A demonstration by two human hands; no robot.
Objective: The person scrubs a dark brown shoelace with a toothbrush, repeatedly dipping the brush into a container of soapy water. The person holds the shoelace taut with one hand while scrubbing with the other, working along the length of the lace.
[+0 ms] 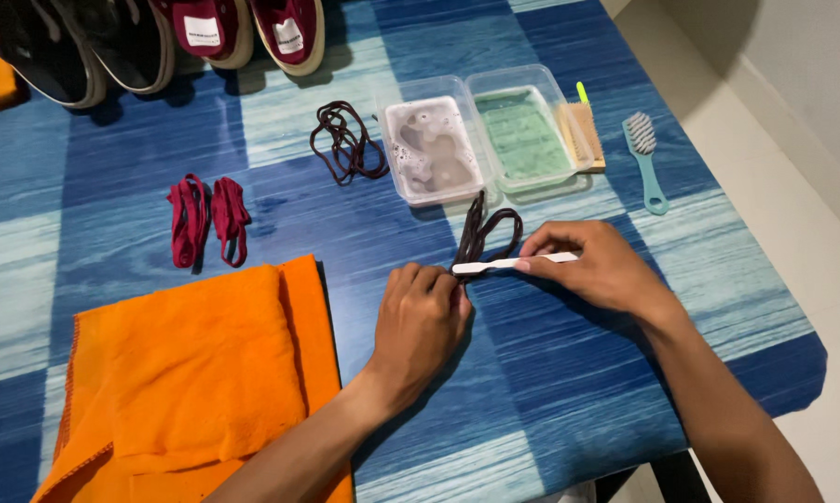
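Dark shoelace is pinned on the blue table near the middle, its long axis running from the near end, under the left hand, away toward the far side, where its loop ends just short of the trays. The near end is pinched by the clenched left hand. A small white brush is gripped by the right hand; it is laid left to right across the lace, head pointing left.

An orange cloth is spread at near left. Farther off, two folded red laces are seen left, another dark lace beyond. Two clear trays, a wooden brush and a teal brush are set behind the hands. Shoes are lined along the far edge.
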